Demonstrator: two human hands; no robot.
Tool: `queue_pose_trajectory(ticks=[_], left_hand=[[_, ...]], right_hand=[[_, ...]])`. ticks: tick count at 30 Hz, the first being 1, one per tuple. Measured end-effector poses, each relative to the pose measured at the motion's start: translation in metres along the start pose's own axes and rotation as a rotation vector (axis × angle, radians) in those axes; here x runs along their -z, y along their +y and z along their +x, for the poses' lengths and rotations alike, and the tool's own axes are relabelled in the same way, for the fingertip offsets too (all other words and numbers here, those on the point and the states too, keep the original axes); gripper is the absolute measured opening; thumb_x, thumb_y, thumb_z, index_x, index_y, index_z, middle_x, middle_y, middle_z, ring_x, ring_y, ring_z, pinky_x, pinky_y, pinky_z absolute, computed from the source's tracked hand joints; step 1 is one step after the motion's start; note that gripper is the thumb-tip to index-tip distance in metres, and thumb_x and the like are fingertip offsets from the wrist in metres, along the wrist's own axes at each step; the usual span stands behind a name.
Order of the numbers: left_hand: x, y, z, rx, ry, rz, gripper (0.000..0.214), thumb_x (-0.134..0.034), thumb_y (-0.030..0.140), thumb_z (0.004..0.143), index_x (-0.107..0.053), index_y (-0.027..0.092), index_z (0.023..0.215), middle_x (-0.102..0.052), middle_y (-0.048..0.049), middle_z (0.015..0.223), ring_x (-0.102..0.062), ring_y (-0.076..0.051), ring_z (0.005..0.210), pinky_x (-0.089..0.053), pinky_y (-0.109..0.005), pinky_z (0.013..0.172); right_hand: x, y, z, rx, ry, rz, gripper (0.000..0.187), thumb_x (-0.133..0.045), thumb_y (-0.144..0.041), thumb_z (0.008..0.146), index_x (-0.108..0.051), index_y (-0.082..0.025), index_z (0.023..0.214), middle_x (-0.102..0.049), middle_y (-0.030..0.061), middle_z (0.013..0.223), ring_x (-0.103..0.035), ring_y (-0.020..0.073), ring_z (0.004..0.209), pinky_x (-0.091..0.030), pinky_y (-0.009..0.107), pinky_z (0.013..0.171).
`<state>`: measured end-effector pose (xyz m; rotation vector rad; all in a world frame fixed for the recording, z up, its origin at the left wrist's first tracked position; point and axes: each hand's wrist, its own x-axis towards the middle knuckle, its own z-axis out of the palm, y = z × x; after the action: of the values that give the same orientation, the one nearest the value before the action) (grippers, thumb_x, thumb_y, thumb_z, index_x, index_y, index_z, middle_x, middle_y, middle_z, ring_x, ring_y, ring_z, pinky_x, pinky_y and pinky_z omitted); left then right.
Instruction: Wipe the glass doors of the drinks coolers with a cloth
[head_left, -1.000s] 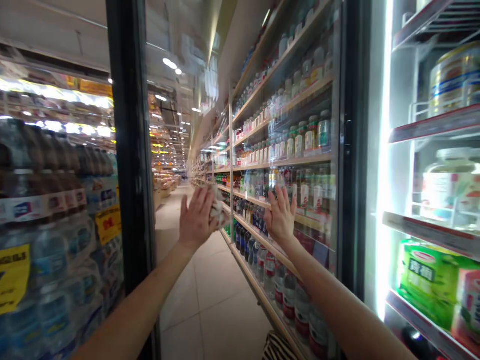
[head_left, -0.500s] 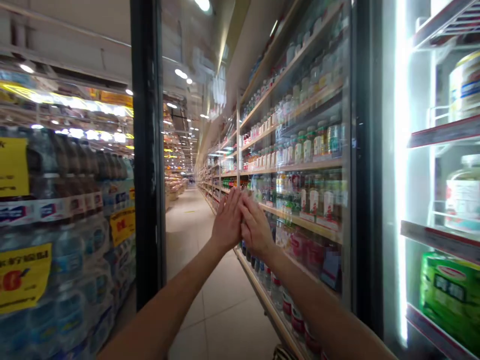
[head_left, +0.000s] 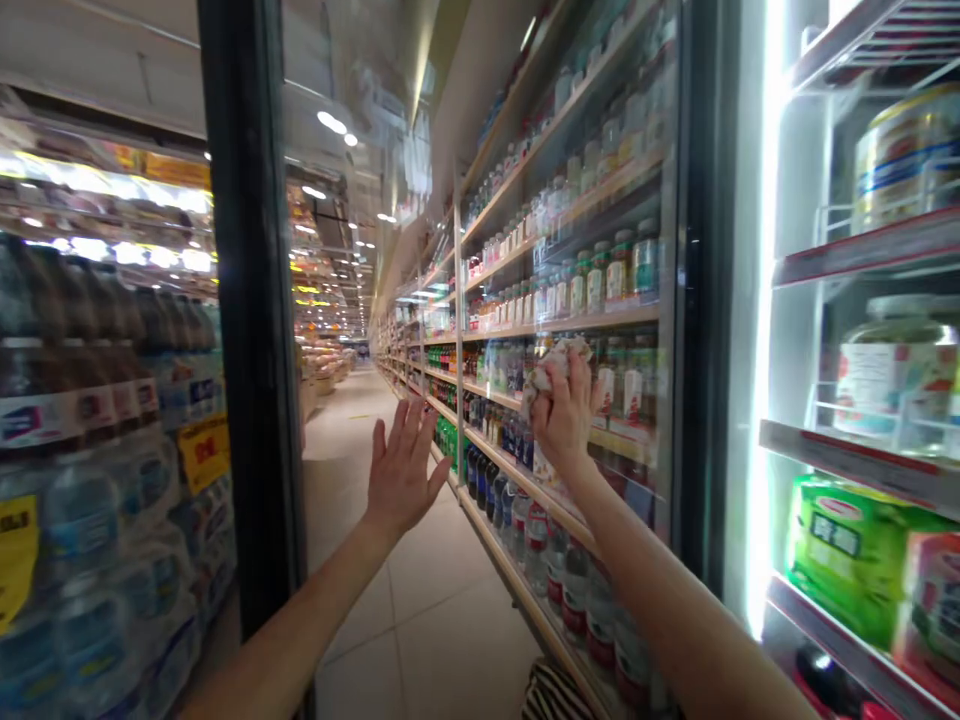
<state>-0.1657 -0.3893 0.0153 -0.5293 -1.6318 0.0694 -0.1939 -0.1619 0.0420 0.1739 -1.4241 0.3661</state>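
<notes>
An open glass fridge door (head_left: 480, 120) swings out in front of me, framed by a black edge (head_left: 251, 330) on the left. My right hand (head_left: 564, 415) is closed around a crumpled pale cloth (head_left: 547, 362) and presses it against the glass. My left hand (head_left: 403, 470) is held flat against the glass lower down, fingers spread, holding nothing. Through the glass I see a long aisle of shelved bottles.
The lit fridge interior (head_left: 862, 400) is at the right, with jars (head_left: 892, 365) and green packs (head_left: 847, 545) on wire shelves. Stacked water bottles with yellow tags (head_left: 97, 500) stand left of the door. A tiled aisle floor (head_left: 420, 600) runs ahead.
The cloth was in my left hand, the two hands met in the middle, and now my right hand holds the cloth higher on the glass while my left hand has dropped back.
</notes>
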Motion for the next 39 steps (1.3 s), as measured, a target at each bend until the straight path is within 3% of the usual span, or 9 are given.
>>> queue_pose_trajectory(ticks=[5,10,15,19,21,24,29,34,39], left_hand=[[-0.005,0.005,0.000,0.043,0.005,0.005,0.069,-0.049,0.035,0.086,-0.017,0.020,0.145,-0.028,-0.0143,0.147,-0.017,-0.025,0.139,-0.013,-0.049,0.112],[-0.006,0.007,0.000,0.073,-0.001,-0.006,0.067,-0.049,0.034,0.086,-0.019,0.019,0.144,-0.027,-0.0148,0.147,-0.014,-0.024,0.140,-0.012,-0.050,0.112],[-0.005,0.011,0.001,0.074,0.017,0.015,0.066,-0.047,0.034,0.086,-0.020,0.019,0.144,-0.029,-0.0160,0.147,-0.017,-0.026,0.139,-0.014,-0.053,0.111],[-0.002,0.014,0.002,0.075,0.012,0.030,0.067,-0.047,0.032,0.086,-0.018,0.018,0.144,-0.029,-0.0168,0.146,-0.018,-0.028,0.139,-0.016,-0.054,0.110],[-0.001,0.015,0.002,0.074,0.026,0.036,0.067,-0.048,0.032,0.086,-0.017,0.019,0.145,-0.028,-0.0157,0.147,-0.019,-0.028,0.138,-0.016,-0.053,0.110],[0.003,0.017,0.001,0.056,0.057,0.045,0.069,-0.049,0.031,0.086,-0.016,0.020,0.145,-0.027,-0.0146,0.147,-0.020,-0.028,0.138,-0.015,-0.053,0.110],[0.010,0.019,0.002,0.047,0.066,0.073,0.067,-0.047,0.029,0.087,-0.015,0.020,0.145,-0.028,-0.0148,0.147,-0.021,-0.028,0.138,-0.017,-0.053,0.110],[0.012,0.019,0.002,0.064,0.054,0.056,0.065,-0.045,0.029,0.087,-0.017,0.021,0.145,-0.026,-0.0127,0.148,-0.021,-0.028,0.138,-0.016,-0.053,0.110],[0.010,0.017,0.003,0.080,0.033,0.074,0.065,-0.044,0.030,0.087,-0.016,0.022,0.145,-0.023,-0.0123,0.149,-0.020,-0.029,0.138,-0.016,-0.054,0.110]], right_hand=[[0.001,-0.019,-0.021,0.363,-0.248,0.044,0.042,-0.045,-0.032,0.084,-0.047,-0.032,0.126,-0.038,0.0035,0.143,-0.025,0.0228,0.136,-0.012,0.050,0.110],[0.005,-0.001,-0.018,0.006,-0.101,-0.025,0.041,-0.039,-0.028,0.085,-0.049,-0.024,0.125,-0.034,0.0097,0.144,-0.025,0.0258,0.136,-0.015,0.053,0.108],[0.013,0.024,-0.014,0.199,-0.182,0.006,0.039,-0.042,-0.027,0.083,-0.052,-0.028,0.121,-0.038,0.0060,0.142,-0.029,0.0237,0.134,-0.015,0.052,0.109],[0.017,0.046,-0.012,-0.198,0.018,-0.083,0.042,-0.034,-0.025,0.086,-0.051,-0.018,0.124,-0.037,0.0146,0.142,-0.033,0.0290,0.131,-0.022,0.055,0.104],[0.019,0.050,-0.013,-0.128,-0.016,-0.075,0.043,-0.037,-0.025,0.086,-0.049,-0.019,0.126,-0.037,0.0142,0.142,-0.031,0.0285,0.133,-0.023,0.053,0.104],[0.024,0.052,-0.014,0.176,-0.161,-0.027,0.042,-0.042,-0.022,0.083,-0.051,-0.028,0.124,-0.039,0.0075,0.142,-0.031,0.0234,0.133,-0.020,0.051,0.108],[0.030,0.069,-0.002,-0.239,-0.006,-0.117,0.044,-0.035,-0.021,0.085,-0.048,-0.018,0.127,-0.037,0.0155,0.142,-0.033,0.0281,0.131,-0.025,0.053,0.103],[0.032,0.075,0.000,0.023,-0.143,-0.063,0.043,-0.040,-0.022,0.083,-0.052,-0.025,0.124,-0.040,0.0089,0.142,-0.033,0.0249,0.132,-0.020,0.052,0.107],[0.030,0.082,0.011,-0.188,-0.012,-0.091,0.042,-0.037,-0.021,0.085,-0.051,-0.019,0.125,-0.038,0.0141,0.142,-0.032,0.0270,0.132,-0.026,0.052,0.104]])
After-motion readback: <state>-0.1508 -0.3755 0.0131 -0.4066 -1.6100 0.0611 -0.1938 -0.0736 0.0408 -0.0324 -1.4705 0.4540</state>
